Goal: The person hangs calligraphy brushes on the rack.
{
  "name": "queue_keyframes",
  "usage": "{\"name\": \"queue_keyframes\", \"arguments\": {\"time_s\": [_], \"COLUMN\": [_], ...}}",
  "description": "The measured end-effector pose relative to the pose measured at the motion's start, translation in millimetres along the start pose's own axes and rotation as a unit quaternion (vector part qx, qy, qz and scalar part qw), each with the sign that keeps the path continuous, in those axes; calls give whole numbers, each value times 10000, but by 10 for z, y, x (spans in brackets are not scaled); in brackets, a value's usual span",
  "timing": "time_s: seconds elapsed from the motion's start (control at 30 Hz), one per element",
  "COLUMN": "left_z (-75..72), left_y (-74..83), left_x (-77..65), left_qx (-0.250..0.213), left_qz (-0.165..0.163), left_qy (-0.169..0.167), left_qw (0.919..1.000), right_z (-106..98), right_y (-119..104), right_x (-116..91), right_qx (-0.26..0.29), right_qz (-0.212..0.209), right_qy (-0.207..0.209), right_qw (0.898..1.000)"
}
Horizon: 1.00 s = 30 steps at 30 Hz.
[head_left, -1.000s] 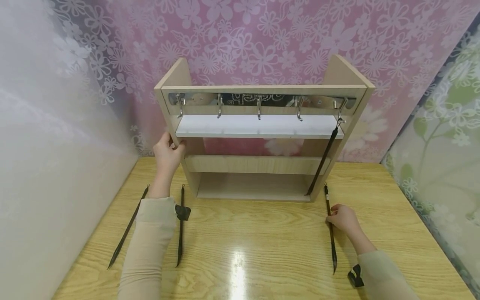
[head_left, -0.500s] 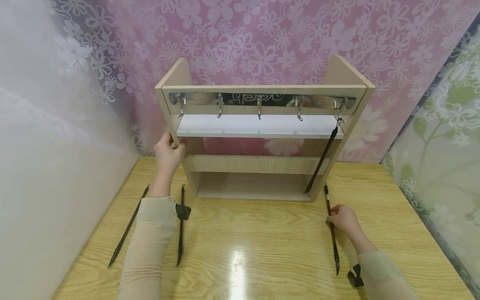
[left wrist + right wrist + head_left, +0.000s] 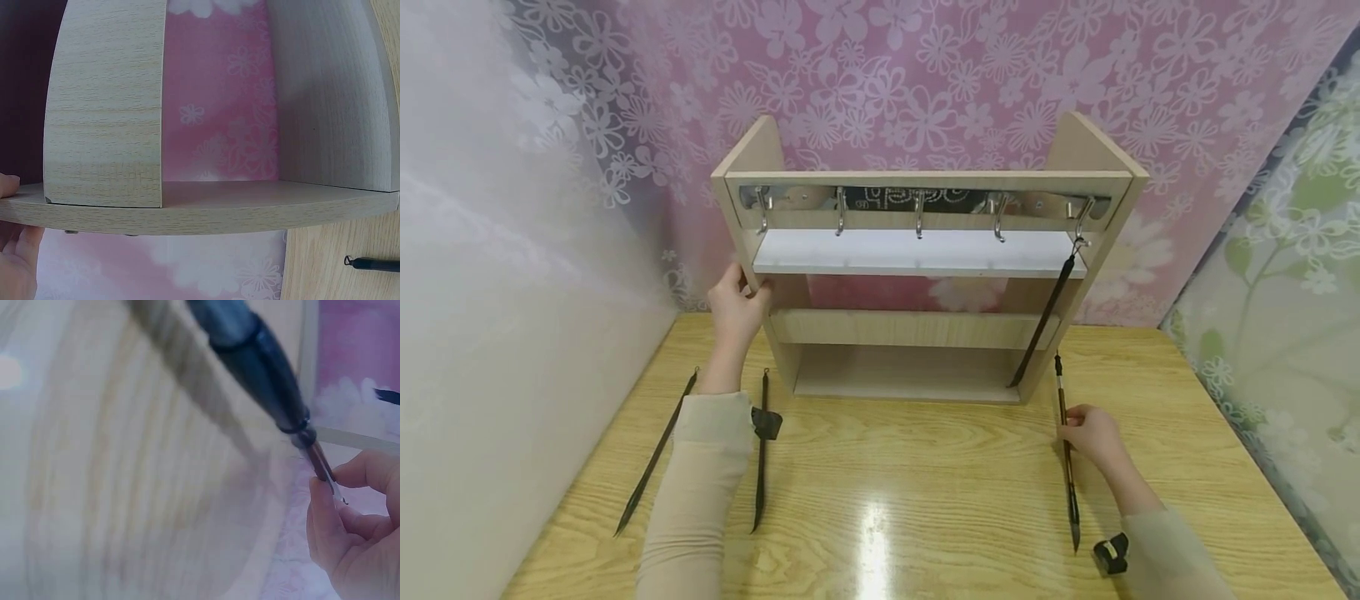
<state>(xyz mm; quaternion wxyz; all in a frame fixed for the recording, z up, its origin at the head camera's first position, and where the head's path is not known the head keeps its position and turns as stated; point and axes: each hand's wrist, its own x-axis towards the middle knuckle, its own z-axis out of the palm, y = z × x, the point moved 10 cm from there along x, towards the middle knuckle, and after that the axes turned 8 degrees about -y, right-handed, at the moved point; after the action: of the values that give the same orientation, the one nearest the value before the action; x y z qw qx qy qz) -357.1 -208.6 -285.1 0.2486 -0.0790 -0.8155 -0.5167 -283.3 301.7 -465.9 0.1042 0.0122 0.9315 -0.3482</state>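
Note:
My right hand [image 3: 1093, 433] pinches the dark handle of a calligraphy brush [image 3: 1071, 487] to the right of the wooden rack. Its tip points toward me and its loop end toward the rack. In the right wrist view the brush [image 3: 265, 378] runs from the thumb and fingertips, its shadow on the tabletop. My left hand [image 3: 736, 308] grips the left side panel of the rack [image 3: 880, 329], with thumb at the front and fingers outside. Another brush [image 3: 1045, 321] hangs by its loop from the rightmost metal hook [image 3: 1084, 218], its tip inside the lower shelf.
Two more brushes lie on the table at the left, one brush [image 3: 658, 450] outside my left forearm and one brush [image 3: 761, 475] just inside it. Several bare hooks [image 3: 919, 215] line the rack's top rail. A floral curtain [image 3: 925, 75] stands behind; a pale wall [image 3: 535, 292] borders the left.
The brush in my right hand has come up off the table and shifted slightly away from me and to the right. My left hand keeps its grip on the rack.

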Motion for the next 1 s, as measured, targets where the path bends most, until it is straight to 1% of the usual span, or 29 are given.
{"name": "queue_keyframes", "arguments": {"time_s": [0.2, 0.3, 0.37, 0.4, 0.43, 0.53, 0.6, 0.63, 0.67, 0.7, 0.77, 0.8, 0.9, 0.93, 0.97, 1.0], "left_z": [5, 9, 21, 18, 46, 52, 40, 44, 13, 11, -2, -6, 1, -1, 30, 32], "left_y": [-14, -58, -140, -151, -334, -426, -364, -364, -174, -135, -35, -10, -5, -2, -189, -206], "left_x": [-11, 0, 25, 20, 85, 114, 99, 111, 47, 40, 12, 4, -2, -7, 56, 60], "left_qx": [-36, -91, -229, -370, -642, -742, -642, -502, -234, -170, -42, -20, -40, -86, -327, -365], "left_qz": [-55, -93, -77, -79, 36, 22, 24, 7, -96, -143, -118, -157, -207, -155, -39, -89], "left_qy": [-41, -27, -41, -70, -69, -78, -36, -1, 5, 11, 18, -3, -37, -41, -40, -49], "left_qw": [10000, 9999, 9997, 9993, 9979, 9972, 9979, 9987, 9997, 9998, 9999, 9999, 9998, 9998, 9994, 9993], "right_z": [-84, -123, -156, -175, -190, -252, -293, -315, -340, -366, -418, -442, -499, -514, -524, -535], "right_y": [-69, -86, -101, -112, -119, -160, -202, -226, -252, -282, -341, -369, -458, -486, -512, -536], "right_x": [-86, -128, -159, -175, -193, -246, -283, -301, -318, -337, -372, -390, -448, -467, -485, -502], "right_qx": [96, 208, 253, 271, 286, 379, 458, 487, 509, 525, 526, 524, 558, 572, 600, 612], "right_qz": [-14, 12, 25, 18, 18, -25, -83, -115, -149, -189, -275, -316, -437, -465, -493, -512], "right_qy": [172, 244, 326, 374, 428, 610, 711, 770, 831, 893, 1024, 1088, 1238, 1284, 1321, 1355], "right_qw": [9998, 9995, 9991, 9989, 9987, 9974, 9964, 9958, 9951, 9944, 9930, 9922, 9898, 9890, 9882, 9876]}}
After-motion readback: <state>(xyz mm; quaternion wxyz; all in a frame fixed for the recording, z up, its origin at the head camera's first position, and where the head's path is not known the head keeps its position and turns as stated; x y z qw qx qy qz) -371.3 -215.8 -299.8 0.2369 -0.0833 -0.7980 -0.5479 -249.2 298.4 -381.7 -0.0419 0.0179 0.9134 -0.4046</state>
